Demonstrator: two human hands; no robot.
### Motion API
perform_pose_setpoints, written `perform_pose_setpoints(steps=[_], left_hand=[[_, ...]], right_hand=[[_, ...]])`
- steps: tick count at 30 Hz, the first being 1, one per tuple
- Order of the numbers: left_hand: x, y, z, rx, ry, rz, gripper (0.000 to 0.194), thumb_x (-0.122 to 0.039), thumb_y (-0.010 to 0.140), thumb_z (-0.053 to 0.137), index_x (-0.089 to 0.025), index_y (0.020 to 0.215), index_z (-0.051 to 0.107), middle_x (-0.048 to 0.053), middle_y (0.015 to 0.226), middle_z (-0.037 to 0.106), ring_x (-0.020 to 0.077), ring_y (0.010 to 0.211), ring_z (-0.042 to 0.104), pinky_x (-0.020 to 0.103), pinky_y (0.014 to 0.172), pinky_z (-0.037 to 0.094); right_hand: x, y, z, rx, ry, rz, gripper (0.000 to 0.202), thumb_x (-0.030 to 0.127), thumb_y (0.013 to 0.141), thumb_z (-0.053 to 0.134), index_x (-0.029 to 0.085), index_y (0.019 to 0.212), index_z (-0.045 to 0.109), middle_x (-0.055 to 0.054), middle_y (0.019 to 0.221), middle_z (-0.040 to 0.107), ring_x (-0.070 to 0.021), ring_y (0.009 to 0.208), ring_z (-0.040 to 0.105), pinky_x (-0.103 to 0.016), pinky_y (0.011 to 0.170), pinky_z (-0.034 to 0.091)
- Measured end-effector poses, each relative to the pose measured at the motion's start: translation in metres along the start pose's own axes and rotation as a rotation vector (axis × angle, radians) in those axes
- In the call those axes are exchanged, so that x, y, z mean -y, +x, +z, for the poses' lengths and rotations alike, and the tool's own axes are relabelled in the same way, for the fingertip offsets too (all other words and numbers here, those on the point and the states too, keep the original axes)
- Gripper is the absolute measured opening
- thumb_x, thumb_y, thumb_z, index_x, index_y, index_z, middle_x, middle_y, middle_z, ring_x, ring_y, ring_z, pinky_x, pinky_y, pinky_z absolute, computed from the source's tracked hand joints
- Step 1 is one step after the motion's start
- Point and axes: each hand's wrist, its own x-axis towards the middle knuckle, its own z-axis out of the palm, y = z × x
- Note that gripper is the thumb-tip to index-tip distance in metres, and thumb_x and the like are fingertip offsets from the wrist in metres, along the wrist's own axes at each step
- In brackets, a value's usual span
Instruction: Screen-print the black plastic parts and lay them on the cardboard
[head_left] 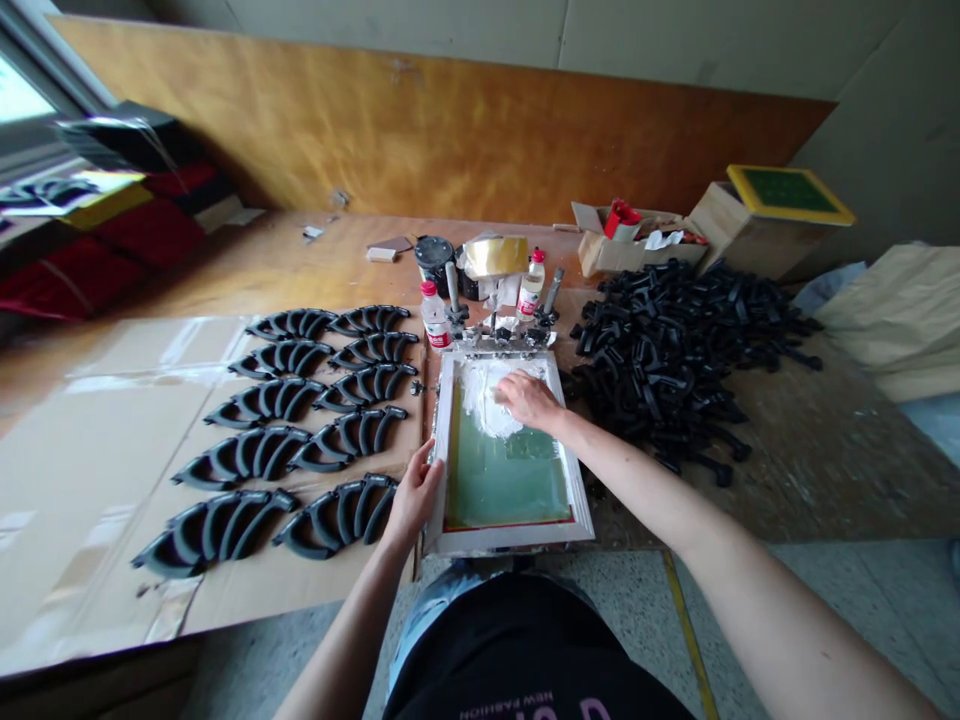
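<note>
While the long wooden table (300, 260) carried rows of black curved parts (300, 430), the printing screen (510, 530) lay at its near edge, likely stiff, light, best gripped by its frame. Left hand (412, 495) clasped that frame's side; right hand (529, 400) pressed down in white ink (480, 390), any tool beneath hidden.

A wooden table (315, 262) carries flattened cardboard (97, 440) at left, a framed printing screen (510, 535) near centre, and a black-parts pile (675, 350) at right.
</note>
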Motion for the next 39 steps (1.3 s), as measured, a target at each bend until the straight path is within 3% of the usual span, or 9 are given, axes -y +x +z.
perform_pose_setpoints(steps=[4,9,15,22,27,30,34,37,39], left_hand=[[0.000,-0.001,0.001,0.012,-0.039,0.004,0.068,-0.056,0.077,0.065,-0.020,0.134,0.058,0.006,0.091,0.072,0.0231,0.080,0.067,0.034,0.073,0.054],[-0.003,-0.001,-0.001,0.027,-0.061,0.008,0.074,-0.059,0.076,0.065,-0.018,0.137,0.055,0.006,0.086,0.072,0.0224,0.077,0.067,0.033,0.072,0.053],[-0.009,-0.004,-0.006,0.081,-0.039,-0.021,0.079,-0.062,0.078,0.062,-0.019,0.142,0.048,0.004,0.084,0.071,0.0208,0.074,0.066,0.031,0.068,0.052],[-0.064,-0.019,-0.024,0.111,-0.117,0.025,0.076,-0.064,0.079,0.062,-0.020,0.140,0.051,0.006,0.096,0.072,0.0187,0.077,0.064,0.025,0.063,0.049],[-0.121,-0.016,-0.026,-0.001,-0.216,0.229,0.056,-0.065,0.086,0.052,-0.017,0.111,0.068,0.005,0.107,0.067,0.0159,0.081,0.062,0.024,0.069,0.050],[-0.150,0.002,-0.019,-0.013,-0.347,0.354,0.050,-0.061,0.086,0.053,-0.021,0.114,0.064,0.004,0.107,0.067,0.0153,0.082,0.063,0.025,0.069,0.052],[-0.172,0.024,-0.008,0.041,-0.463,0.375,0.050,-0.062,0.088,0.047,-0.020,0.111,0.061,0.007,0.101,0.068,0.0176,0.086,0.066,0.027,0.068,0.053],[-0.155,0.023,0.000,-0.025,-0.437,0.360,0.054,-0.062,0.090,0.045,-0.021,0.123,0.055,0.007,0.100,0.069,0.0174,0.087,0.065,0.027,0.068,0.052],[-0.123,0.014,0.004,-0.046,-0.360,0.283,0.056,-0.061,0.090,0.048,-0.023,0.130,0.052,0.007,0.099,0.069,0.0168,0.086,0.065,0.026,0.066,0.051]], right_hand=[[0.003,-0.025,-0.020,0.154,0.049,-0.280,0.010,0.008,0.081,0.059,0.018,0.081,0.062,-0.006,0.085,0.065,-0.0215,0.089,0.057,-0.031,0.078,0.044],[0.006,-0.023,-0.017,0.013,0.046,-0.144,0.014,0.006,0.084,0.055,0.017,0.085,0.064,-0.008,0.088,0.065,-0.0219,0.092,0.056,-0.032,0.079,0.046],[0.006,-0.035,-0.009,-0.007,0.104,-0.243,0.015,0.009,0.085,0.059,0.016,0.094,0.068,-0.008,0.090,0.067,-0.0216,0.093,0.059,-0.032,0.085,0.048],[-0.027,0.046,-0.054,-0.131,0.147,0.178,0.060,0.027,0.081,0.074,0.027,0.138,0.054,-0.004,0.116,0.070,-0.0205,0.098,0.064,-0.031,0.088,0.049],[-0.089,0.027,-0.076,-0.311,0.153,0.512,0.035,0.032,0.091,0.056,0.020,0.123,0.066,-0.006,0.094,0.073,-0.0209,0.085,0.066,-0.033,0.083,0.049],[-0.113,-0.012,-0.059,-0.310,0.188,0.683,0.022,0.024,0.088,0.054,0.014,0.099,0.071,-0.008,0.088,0.073,-0.0207,0.081,0.065,-0.032,0.079,0.049],[-0.096,-0.048,-0.010,-0.170,0.324,0.583,0.018,0.027,0.086,0.058,0.016,0.095,0.069,-0.007,0.089,0.073,-0.0192,0.082,0.066,-0.031,0.079,0.051],[-0.064,-0.062,0.014,-0.190,0.337,0.394,0.023,0.031,0.088,0.056,0.018,0.103,0.068,-0.009,0.102,0.072,-0.0213,0.093,0.066,-0.036,0.087,0.052],[-0.045,-0.069,0.019,-0.239,0.289,0.295,0.026,0.034,0.090,0.055,0.018,0.105,0.068,-0.012,0.107,0.071,-0.0251,0.102,0.064,-0.041,0.093,0.050]])
